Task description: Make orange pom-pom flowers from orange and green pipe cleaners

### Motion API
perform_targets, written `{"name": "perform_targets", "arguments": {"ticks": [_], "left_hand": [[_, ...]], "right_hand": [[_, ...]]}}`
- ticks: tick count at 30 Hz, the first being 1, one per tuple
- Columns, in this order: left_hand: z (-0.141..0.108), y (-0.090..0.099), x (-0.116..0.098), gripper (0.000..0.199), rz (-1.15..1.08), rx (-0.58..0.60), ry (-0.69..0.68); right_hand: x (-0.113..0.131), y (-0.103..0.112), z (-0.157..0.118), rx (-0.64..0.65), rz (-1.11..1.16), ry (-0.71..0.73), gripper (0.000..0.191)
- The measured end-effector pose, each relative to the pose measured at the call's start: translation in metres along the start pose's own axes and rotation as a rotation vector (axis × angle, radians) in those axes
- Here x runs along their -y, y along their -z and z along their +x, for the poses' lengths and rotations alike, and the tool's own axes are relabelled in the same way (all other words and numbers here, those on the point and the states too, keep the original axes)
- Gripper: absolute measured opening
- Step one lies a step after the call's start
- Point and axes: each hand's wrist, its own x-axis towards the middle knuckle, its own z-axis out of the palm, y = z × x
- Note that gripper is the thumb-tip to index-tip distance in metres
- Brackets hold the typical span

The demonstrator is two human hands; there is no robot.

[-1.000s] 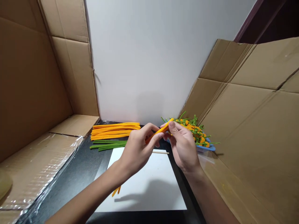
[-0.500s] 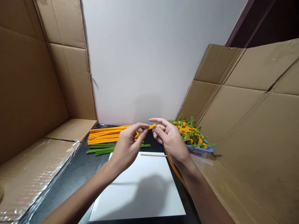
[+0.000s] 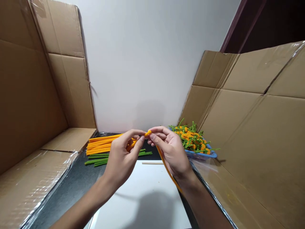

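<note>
Between thumb and index finger, my left hand (image 3: 122, 156) pinches an orange pipe cleaner (image 3: 148, 133), whose short end sticks up to the right. The fingertips of my right hand (image 3: 171, 151) meet that end, thumb below and index finger above. An orange length (image 3: 168, 171) hangs from under my right hand, curving down past the wrist; whether it belongs to the same piece is hidden by the fingers. Both hands are raised above the far edge of a white board (image 3: 143, 187).
Orange pipe cleaners (image 3: 100, 147) and green ones (image 3: 97, 161) lie in bundles at the back left. A blue basket (image 3: 209, 155) of small orange-and-green pieces stands at the right. A thin stick (image 3: 152, 163) rests on the board. Cardboard walls (image 3: 250, 127) flank the dark table.
My right index finger has come down from its raised position onto the pipe cleaner's end, against the thumb. The hanging orange length now shows more over the board. The view has shifted slightly.
</note>
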Motion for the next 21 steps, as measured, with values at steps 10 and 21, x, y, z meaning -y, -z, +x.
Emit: {"name": "perform_targets", "arguments": {"ticks": [10, 21], "left_hand": [[-0.006, 0.001, -0.015, 0.016, -0.002, -0.103, -0.047], [-0.009, 0.003, -0.02, 0.014, -0.033, -0.104, -0.039]], "right_hand": [[0.01, -0.012, -0.009, -0.046, 0.11, 0.029, 0.015], [0.011, -0.014, -0.014, -0.006, 0.164, -0.035, 0.016]]}}
